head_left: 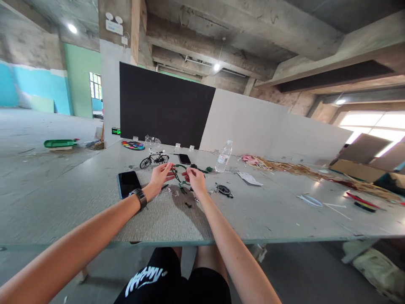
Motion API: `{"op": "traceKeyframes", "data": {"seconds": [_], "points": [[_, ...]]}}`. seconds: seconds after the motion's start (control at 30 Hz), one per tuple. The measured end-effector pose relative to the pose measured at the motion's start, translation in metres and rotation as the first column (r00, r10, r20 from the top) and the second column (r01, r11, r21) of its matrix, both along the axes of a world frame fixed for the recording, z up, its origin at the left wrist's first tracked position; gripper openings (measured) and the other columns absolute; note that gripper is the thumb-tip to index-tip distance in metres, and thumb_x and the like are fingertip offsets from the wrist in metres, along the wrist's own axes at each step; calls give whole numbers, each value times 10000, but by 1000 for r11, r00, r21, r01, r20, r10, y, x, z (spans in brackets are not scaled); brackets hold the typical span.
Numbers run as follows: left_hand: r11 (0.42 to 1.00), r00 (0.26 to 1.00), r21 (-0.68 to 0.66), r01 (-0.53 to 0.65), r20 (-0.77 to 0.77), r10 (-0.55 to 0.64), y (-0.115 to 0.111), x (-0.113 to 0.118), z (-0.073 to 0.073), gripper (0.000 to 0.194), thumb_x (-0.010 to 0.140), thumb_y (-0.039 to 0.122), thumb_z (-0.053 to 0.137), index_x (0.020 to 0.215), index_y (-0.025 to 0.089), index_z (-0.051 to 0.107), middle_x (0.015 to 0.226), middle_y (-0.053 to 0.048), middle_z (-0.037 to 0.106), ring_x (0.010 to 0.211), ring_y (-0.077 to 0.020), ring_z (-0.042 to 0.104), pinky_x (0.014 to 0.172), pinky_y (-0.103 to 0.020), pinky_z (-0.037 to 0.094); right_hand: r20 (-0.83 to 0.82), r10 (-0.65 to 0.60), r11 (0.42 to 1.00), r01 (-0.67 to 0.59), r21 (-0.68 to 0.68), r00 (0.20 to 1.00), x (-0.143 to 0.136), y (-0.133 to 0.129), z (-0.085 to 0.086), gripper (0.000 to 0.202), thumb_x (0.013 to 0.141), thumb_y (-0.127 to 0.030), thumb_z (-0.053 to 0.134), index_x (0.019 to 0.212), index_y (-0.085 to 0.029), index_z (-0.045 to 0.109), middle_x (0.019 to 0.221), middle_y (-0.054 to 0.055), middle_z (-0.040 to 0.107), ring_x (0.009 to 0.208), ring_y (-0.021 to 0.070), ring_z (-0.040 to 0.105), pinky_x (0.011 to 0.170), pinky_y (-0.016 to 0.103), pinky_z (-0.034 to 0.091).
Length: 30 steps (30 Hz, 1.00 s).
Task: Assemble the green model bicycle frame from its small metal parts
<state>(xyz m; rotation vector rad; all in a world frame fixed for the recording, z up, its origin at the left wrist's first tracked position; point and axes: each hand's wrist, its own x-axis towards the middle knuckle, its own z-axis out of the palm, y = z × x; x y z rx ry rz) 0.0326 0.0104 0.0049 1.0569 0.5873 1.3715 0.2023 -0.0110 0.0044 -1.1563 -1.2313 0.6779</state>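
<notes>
Between my two hands is a small dark green model bicycle frame (177, 176), raised a little above the table. My left hand (160, 177), with a watch on its wrist, pinches the frame's left side. The fingers of my right hand (195, 177) are closed on its right side. Past my left hand stands a finished-looking black model bicycle (154, 159). A small black model wheel (223, 189) lies right of my right hand. Below the frame, a small dark part (188, 205) and several tiny pieces are scattered on the table.
A phone (129, 184) lies by my left wrist, another phone (184, 158) farther back. A water bottle (224, 156) stands behind my right hand. A colourful palette (133, 145), a paper sheet (249, 178), a pale ring (310, 200) and wooden strips (278, 164) also lie on the table (272, 215).
</notes>
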Motion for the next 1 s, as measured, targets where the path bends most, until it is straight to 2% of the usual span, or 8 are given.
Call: {"op": "traceKeyframes", "data": {"seconds": [0.1, 0.2, 0.33, 0.43, 0.57, 0.7, 0.8, 1.0], "points": [[1000, 999, 11, -13, -33, 13, 3, -1, -3, 359, 829, 443, 794, 975, 122, 728, 1003, -95, 738, 766, -142, 704, 775, -328, 630, -50, 9, 1000, -10, -30, 999, 2, 0, 0, 411, 868, -580, 613, 908, -182, 709, 888, 104, 788, 654, 182, 674, 628, 307, 559], [999, 997, 31, -19, -70, 21, 6, -1, -7, 381, 790, 447, 822, 957, 121, 717, 980, -91, 741, 779, -147, 713, 820, -344, 627, -58, 75, 995, -78, -68, 996, -3, -3, 2, 369, 855, -537, 640, 946, -190, 726, 902, 85, 784, 686, 177, 678, 646, 298, 554], [997, 990, 70, -8, -142, 18, 9, 1, -12, 398, 733, 463, 852, 858, 118, 697, 880, -84, 744, 777, -163, 728, 872, -368, 615, -17, 170, 978, -171, -119, 985, -9, -6, 3, 254, 796, -427, 712, 862, -186, 754, 840, 40, 754, 694, 157, 655, 669, 276, 535], [992, 976, 123, -17, -213, 43, 12, 1, -15, 412, 715, 500, 842, 783, 131, 672, 811, -73, 734, 755, -184, 731, 825, -361, 616, 5, 205, 968, -202, -145, 979, -10, -8, 3, 228, 802, -403, 697, 818, -183, 755, 814, 24, 737, 693, 150, 642, 696, 280, 542], [974, 939, 217, -59, -319, 127, 19, -5, -13, 396, 687, 502, 845, 774, 152, 681, 693, -45, 702, 671, -199, 697, 682, -314, 580, 34, 208, 968, -200, -153, 978, -10, -9, 5, 237, 846, -399, 663, 884, -191, 769, 906, 39, 754, 795, 174, 669, 754, 304, 564], [960, 907, 276, -45, -391, 155, 22, -9, -12, 378, 662, 480, 847, 804, 159, 708, 696, -54, 723, 648, -205, 680, 641, -305, 553, 80, 162, 978, -150, -145, 983, -8, -9, 5, 232, 866, -349, 660, 1005, -205, 777, 995, 54, 766, 847, 191, 684, 714, 294, 565], [957, 895, 289, -12, -424, 140, 21, -9, -14, 350, 635, 450, 856, 773, 164, 707, 708, -61, 740, 660, -208, 686, 646, -300, 553, 101, 124, 986, -111, -123, 987, -7, -7, 4, 238, 886, -307, 631, 1053, -209, 769, 1011, 58, 765, 792, 176, 680, 675, 280, 557], [964, 898, 266, 7, -426, 111, 17, -8, -14, 336, 721, 478, 791, 846, 180, 699, 741, -74, 756, 670, -205, 699, 576, -261, 539, 128, 126, 988, -112, -109, 984, -5, -2, 1, 210, 888, -361, 647, 940, -211, 784, 879, 33, 764, 618, 143, 639, 628, 278, 551]]}}
